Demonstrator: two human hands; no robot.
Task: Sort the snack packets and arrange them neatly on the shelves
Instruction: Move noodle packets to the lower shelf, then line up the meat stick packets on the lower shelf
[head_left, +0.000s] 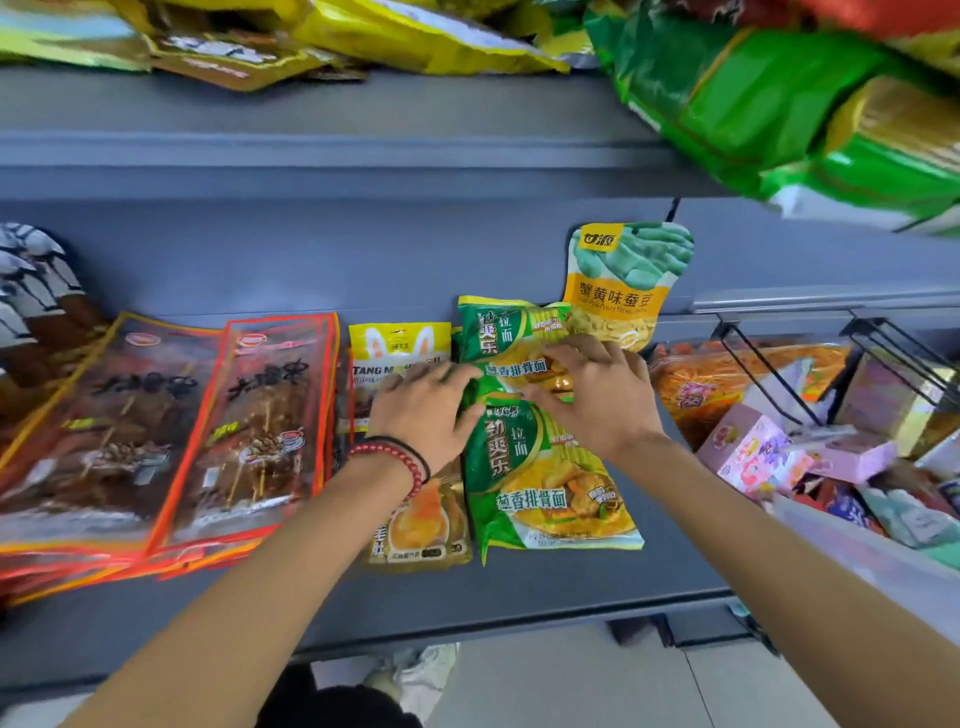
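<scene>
Two green noodle packets lie on the grey shelf (519, 587), one behind the other. My left hand (423, 410) touches the left edge of the rear green packet (498, 332) with straight fingers. My right hand (592, 395) rests on that rear packet, fingers bent over its lower right part, above the front green packet (545, 483). A yellow rabbit-ear packet (397, 345) sits left of them, partly under my left hand. An orange broad-bean pouch (618, 291) leans on the back wall behind. A gold packet (421, 525) lies under my left wrist.
Red-edged skewer packets (171, 431) fill the shelf's left part. The upper shelf (363, 150) carries yellow and brown bags; big green bags (779, 104) overhang at top right. A bin to the right holds pink boxes (753, 447) and orange packets (727, 379) behind black wire dividers (769, 374).
</scene>
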